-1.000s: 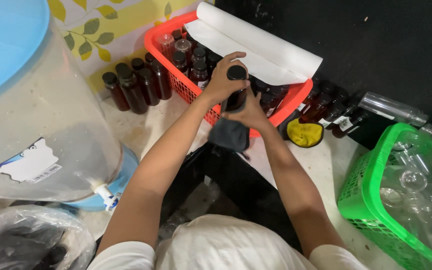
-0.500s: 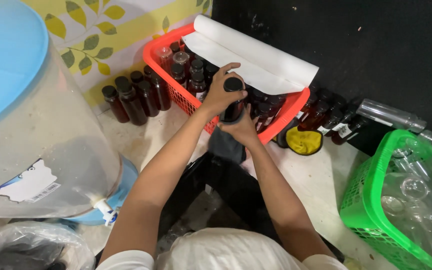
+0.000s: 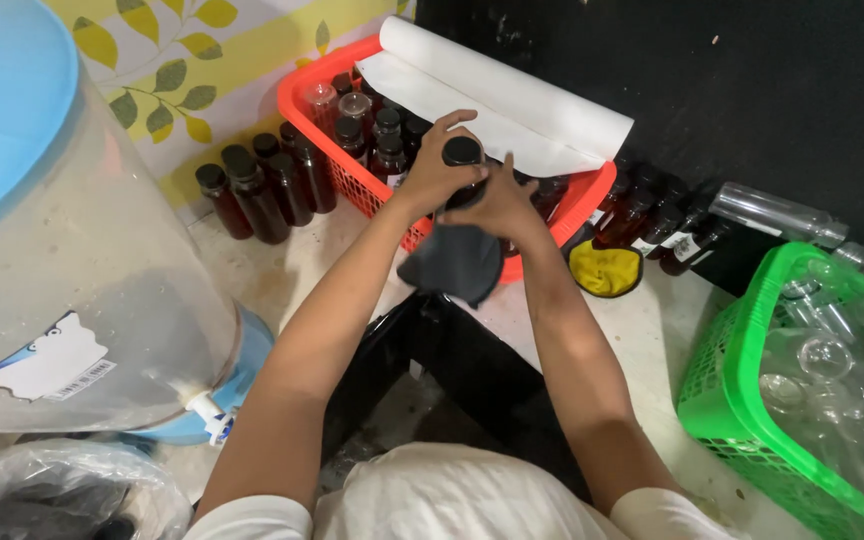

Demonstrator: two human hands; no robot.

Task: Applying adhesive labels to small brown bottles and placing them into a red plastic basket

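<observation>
My left hand point(image 3: 430, 170) grips the black cap of a dark bottle point(image 3: 462, 153) held over the red basket point(image 3: 317, 140). My right hand point(image 3: 505, 205) wraps the bottle's body through a dark cloth point(image 3: 455, 262) that hangs below it. The bottle's body is mostly hidden by both hands. The red basket holds several dark capped bottles point(image 3: 388, 140) and a white paper roll point(image 3: 517, 100) lies across its top.
Several dark bottles point(image 3: 262, 185) stand in a row left of the basket, more stand at its right point(image 3: 652, 225). A green basket point(image 3: 742, 400) with clear empty bottles sits at right. A large clear dispenser with a blue lid point(image 3: 42, 250) is at left. A yellow cloth point(image 3: 604, 268) lies on the floor.
Both hands with the bottle have stayed over the red basket. The left hand has shifted slightly round the cap. The view moved a little.
</observation>
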